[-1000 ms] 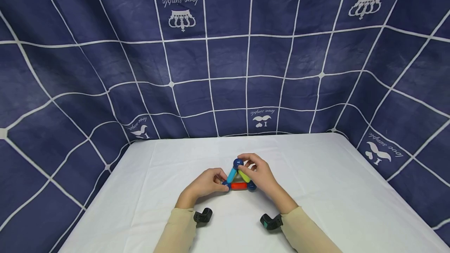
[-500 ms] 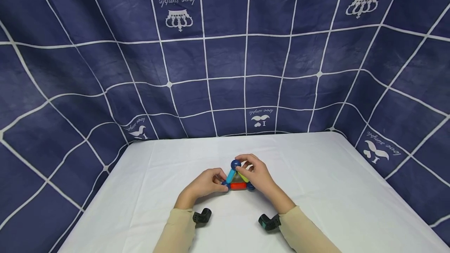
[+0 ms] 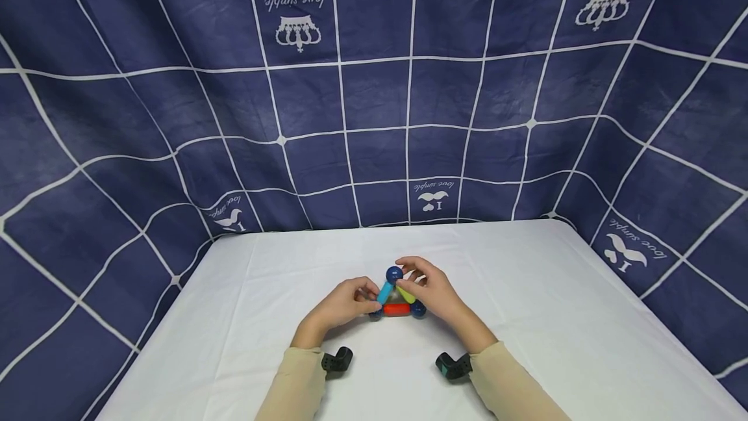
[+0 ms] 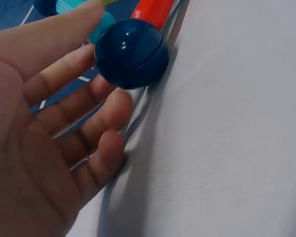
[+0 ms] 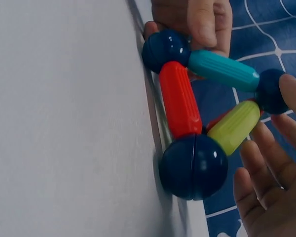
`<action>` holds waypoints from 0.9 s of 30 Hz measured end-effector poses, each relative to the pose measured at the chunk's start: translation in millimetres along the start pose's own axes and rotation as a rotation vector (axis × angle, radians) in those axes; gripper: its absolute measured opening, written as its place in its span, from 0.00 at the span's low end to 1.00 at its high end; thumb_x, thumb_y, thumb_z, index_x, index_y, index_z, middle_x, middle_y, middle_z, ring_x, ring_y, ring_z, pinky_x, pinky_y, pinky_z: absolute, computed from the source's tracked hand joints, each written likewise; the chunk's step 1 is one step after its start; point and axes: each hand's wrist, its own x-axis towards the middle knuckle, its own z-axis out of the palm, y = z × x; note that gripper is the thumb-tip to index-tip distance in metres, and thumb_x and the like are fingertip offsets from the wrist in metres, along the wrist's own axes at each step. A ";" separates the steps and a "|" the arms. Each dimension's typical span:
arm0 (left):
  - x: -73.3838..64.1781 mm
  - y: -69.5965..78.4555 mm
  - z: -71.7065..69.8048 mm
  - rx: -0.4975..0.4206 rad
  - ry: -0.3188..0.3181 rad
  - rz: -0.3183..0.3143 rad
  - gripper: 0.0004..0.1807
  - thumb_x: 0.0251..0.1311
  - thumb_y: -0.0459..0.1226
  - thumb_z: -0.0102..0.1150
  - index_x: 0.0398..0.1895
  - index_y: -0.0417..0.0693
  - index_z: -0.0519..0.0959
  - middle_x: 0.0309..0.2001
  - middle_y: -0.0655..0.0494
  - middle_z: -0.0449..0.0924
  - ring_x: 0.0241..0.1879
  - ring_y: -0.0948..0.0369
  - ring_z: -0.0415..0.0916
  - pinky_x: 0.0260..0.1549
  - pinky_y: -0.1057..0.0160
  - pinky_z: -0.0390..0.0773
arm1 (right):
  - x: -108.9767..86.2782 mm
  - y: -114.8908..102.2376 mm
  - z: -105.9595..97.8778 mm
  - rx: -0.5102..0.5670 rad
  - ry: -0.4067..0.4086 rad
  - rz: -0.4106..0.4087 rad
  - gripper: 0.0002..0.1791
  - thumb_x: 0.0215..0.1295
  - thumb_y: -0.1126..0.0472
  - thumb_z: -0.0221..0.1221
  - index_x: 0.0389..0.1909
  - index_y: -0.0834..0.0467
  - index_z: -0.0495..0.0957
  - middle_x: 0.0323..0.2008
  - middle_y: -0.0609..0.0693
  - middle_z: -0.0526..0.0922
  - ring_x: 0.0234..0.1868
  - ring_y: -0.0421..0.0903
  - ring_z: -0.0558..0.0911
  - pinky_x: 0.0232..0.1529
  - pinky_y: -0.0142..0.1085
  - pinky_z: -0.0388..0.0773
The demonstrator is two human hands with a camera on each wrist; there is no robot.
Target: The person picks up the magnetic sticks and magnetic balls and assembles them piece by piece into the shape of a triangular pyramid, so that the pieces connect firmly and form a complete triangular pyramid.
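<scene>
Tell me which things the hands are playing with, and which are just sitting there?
Playing with: red stick, teal stick, yellow-green stick, dark blue balls; left hand and right hand touch them.
Just there: white table, blue checked cloth.

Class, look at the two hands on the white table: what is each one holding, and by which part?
Both hold one stick-and-ball triangle. The left hand grips its lower left ball; the right hand pinches the top ball.
</scene>
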 end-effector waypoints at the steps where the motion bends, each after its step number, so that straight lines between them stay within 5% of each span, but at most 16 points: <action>1: 0.4 0.3 0.5 0.007 0.023 0.003 0.12 0.60 0.42 0.69 0.44 0.51 0.81 0.40 0.55 0.82 0.31 0.63 0.74 0.31 0.67 0.74 | 0.0 1.2 -1.0 -0.003 -0.011 0.000 0.22 0.64 0.56 0.67 0.59 0.50 0.78 0.47 0.50 0.83 0.42 0.44 0.79 0.45 0.33 0.76; 9: 4.4 16.3 5.3 -0.005 0.169 0.134 0.28 0.61 0.39 0.68 0.65 0.55 0.72 0.47 0.55 0.81 0.39 0.61 0.77 0.37 0.66 0.77 | 0.1 14.4 -5.9 -0.116 -0.111 0.017 0.15 0.63 0.55 0.68 0.50 0.52 0.80 0.39 0.46 0.83 0.39 0.40 0.78 0.43 0.31 0.76; 15: 6.7 26.3 14.4 0.088 0.220 0.239 0.28 0.63 0.35 0.66 0.67 0.61 0.74 0.45 0.58 0.81 0.39 0.62 0.77 0.38 0.68 0.78 | -0.2 19.8 -7.0 -0.161 -0.149 0.015 0.10 0.62 0.55 0.68 0.43 0.52 0.83 0.34 0.44 0.82 0.37 0.40 0.77 0.42 0.30 0.77; 27: 8.4 27.6 18.8 0.090 0.232 0.232 0.27 0.63 0.34 0.66 0.66 0.54 0.75 0.44 0.57 0.81 0.38 0.62 0.77 0.40 0.67 0.79 | -1.2 29.9 -10.8 -0.045 -0.201 0.000 0.10 0.65 0.54 0.65 0.45 0.50 0.82 0.37 0.46 0.83 0.40 0.39 0.78 0.45 0.32 0.76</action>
